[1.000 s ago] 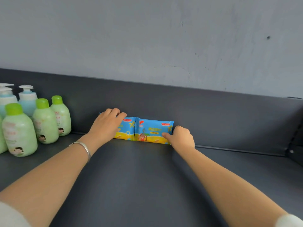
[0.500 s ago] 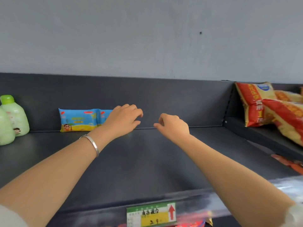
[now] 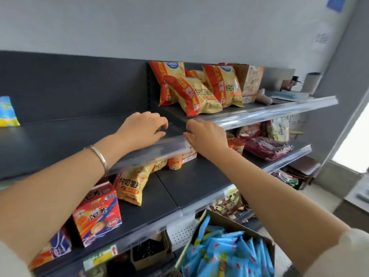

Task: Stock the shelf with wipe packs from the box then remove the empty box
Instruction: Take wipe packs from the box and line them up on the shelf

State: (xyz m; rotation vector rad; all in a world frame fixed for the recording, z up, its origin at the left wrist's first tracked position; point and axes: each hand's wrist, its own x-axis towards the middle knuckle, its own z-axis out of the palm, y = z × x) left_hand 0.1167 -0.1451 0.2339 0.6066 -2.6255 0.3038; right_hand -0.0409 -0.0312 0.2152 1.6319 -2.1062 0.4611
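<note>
Bare hands, nothing held, over the shelf's front edge.
Left hand (image 3: 142,128) and right hand (image 3: 205,136) hang loosely curled and empty above the dark shelf (image 3: 60,140). One wipe pack (image 3: 7,112) stands far left on it; much bare room remains. Below the shelf, the box (image 3: 229,250) looks full, so stocking has barely begun.

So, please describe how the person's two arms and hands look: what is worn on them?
Both forearms are bare. The left hand has a thin silver bangle around its wrist. The right hand shows no ring or watch. At the bottom corners of the picture, the edge of a pale, cream-coloured sleeve begins near each elbow. No gloves are worn.
</note>
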